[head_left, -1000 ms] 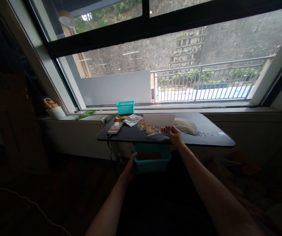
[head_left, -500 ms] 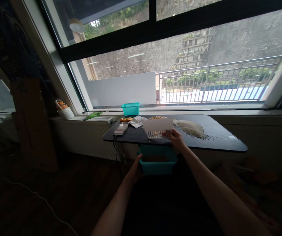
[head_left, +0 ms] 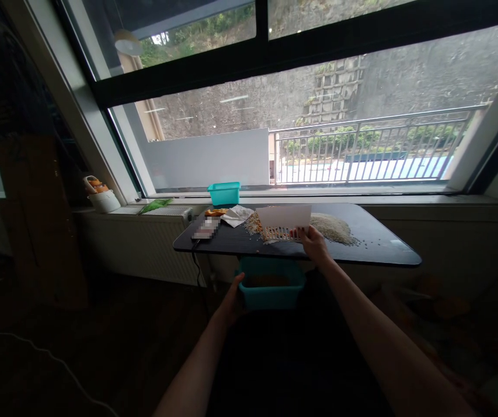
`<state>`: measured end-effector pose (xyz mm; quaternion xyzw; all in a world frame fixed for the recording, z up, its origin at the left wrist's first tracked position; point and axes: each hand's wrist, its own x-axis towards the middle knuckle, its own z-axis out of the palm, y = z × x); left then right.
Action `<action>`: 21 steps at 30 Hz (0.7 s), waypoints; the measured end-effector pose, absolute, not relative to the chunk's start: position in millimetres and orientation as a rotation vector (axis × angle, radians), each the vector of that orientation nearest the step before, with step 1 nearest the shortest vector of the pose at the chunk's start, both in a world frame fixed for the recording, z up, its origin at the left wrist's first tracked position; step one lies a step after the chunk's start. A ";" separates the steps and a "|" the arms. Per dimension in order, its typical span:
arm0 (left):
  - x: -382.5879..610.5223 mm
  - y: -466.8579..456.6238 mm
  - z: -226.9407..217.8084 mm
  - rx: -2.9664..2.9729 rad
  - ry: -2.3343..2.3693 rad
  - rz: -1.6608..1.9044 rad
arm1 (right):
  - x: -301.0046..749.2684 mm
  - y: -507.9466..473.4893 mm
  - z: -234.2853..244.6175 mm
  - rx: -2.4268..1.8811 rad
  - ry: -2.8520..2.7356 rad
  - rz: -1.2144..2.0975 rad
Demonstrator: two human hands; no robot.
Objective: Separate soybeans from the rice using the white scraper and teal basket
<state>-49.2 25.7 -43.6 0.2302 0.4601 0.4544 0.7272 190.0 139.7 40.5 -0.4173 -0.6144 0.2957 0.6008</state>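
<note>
Pinching a white slotted sheet (head_left: 284,216) near its lower right corner, the right hand (head_left: 314,242) reaches over the dark counter (head_left: 383,246). Its grip is pressed together on the sheet, with fingertips showing at the slots. The sheet stands tilted up over the front half of the counter, its plain part uppermost and its row of slots below; whether the bottom edge touches the surface I cannot tell. To its left, partly hidden by it, lies a heap of yellow and brown grains (head_left: 254,223); to its right spreads a larger pale heap (head_left: 333,227), with loose bits scattered beyond.

The left hand (head_left: 234,298) has its grip closed around the left end of a teal tub (head_left: 273,297), thumb at the rim (the other fingers are lost in shadow). This tub is just below the counter's front edge, close to the person's lap, and holds something brownish (head_left: 268,281), too dim to make out.

Farther left on the counter are a crumpled white tissue (head_left: 237,216), an orange-yellow item (head_left: 215,212) and a blurred-out flat object (head_left: 206,228), from which a black cable (head_left: 197,266) hangs. A second teal container (head_left: 224,193) stands behind them, by the window.
</note>
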 end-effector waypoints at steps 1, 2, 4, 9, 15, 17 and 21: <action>-49.5 25.9 -43.9 0.508 1.013 0.998 | 189.8 138.7 41.4 -0.986 -1.427 0.664; -49.7 26.1 -44.1 0.509 1.013 0.997 | 189.3 137.1 42.6 -1.007 -1.429 0.638; -49.4 26.2 -44.0 0.513 1.017 0.996 | 187.5 133.5 45.8 -1.034 -1.436 0.603; -47.6 25.7 -42.3 0.528 1.024 0.991 | 180.6 130.3 52.5 -1.036 -1.453 0.624; -48.1 26.9 -43.6 0.501 1.041 0.999 | 174.3 134.3 52.9 -0.947 -1.443 0.739; -48.4 27.7 -44.3 0.501 1.040 0.990 | 173.7 136.4 50.9 -0.915 -1.448 0.768; -48.3 28.2 -43.9 0.504 1.038 0.981 | 173.8 141.0 45.9 -0.905 -1.446 0.757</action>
